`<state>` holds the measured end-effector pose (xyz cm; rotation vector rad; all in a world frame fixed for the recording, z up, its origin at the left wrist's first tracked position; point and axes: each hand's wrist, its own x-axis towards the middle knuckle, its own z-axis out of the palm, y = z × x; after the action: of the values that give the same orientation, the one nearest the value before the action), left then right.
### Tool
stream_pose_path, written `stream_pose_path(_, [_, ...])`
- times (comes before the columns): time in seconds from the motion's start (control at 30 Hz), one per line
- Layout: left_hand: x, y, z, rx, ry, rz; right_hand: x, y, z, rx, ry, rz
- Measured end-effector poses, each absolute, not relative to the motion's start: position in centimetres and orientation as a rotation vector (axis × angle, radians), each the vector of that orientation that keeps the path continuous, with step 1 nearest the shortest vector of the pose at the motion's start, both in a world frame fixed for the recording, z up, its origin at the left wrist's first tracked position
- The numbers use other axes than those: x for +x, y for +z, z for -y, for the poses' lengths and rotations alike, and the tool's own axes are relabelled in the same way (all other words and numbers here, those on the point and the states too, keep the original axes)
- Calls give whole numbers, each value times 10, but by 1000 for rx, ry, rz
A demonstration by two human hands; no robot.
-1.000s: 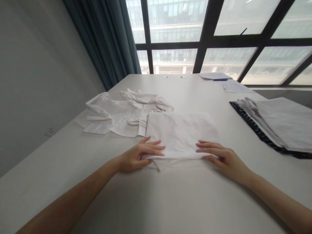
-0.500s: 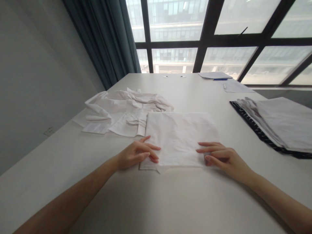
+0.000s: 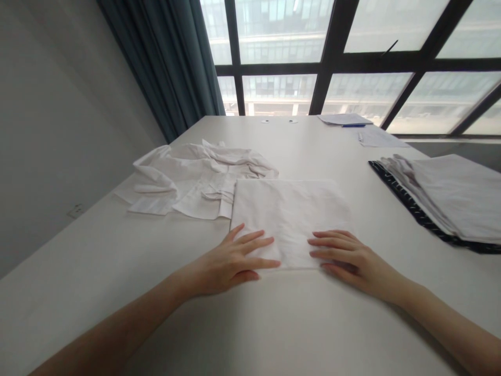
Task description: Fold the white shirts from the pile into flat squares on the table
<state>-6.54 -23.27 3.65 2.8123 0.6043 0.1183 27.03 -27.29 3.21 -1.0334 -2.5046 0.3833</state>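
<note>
A white garment folded into a flat rectangle (image 3: 291,209) lies on the white table in front of me. My left hand (image 3: 235,261) rests open with spread fingers over its near left corner, which it partly hides. On the near right part of the same cloth lies my right hand (image 3: 348,256), its fingers stretched out and slightly bent, holding nothing. Just beyond the left edge of the folded garment, a rumpled white shirt (image 3: 195,169) is spread loosely, its near right side up against the fold.
At the right, folded white cloths (image 3: 462,193) are stacked on a black patterned piece (image 3: 418,216). Papers (image 3: 344,119) and a blue pen (image 3: 353,125) lie at the far end of the table (image 3: 250,329). A dark curtain (image 3: 168,62) hangs at the window's left.
My left hand has uncurled and slid right and toward me, flattening over the near left corner. My right hand has shifted slightly left with its fingers laid more fully on the cloth.
</note>
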Motion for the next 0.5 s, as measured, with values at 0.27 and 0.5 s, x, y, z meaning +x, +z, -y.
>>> stream_pose_path(0.27, [-64, 40, 232, 2769, 169, -537, 274, 34, 271, -1003, 425, 2510])
stream_pose_path(0.5, [-53, 37, 246, 2917, 225, -530, 273, 33, 271, -1011, 416, 2563])
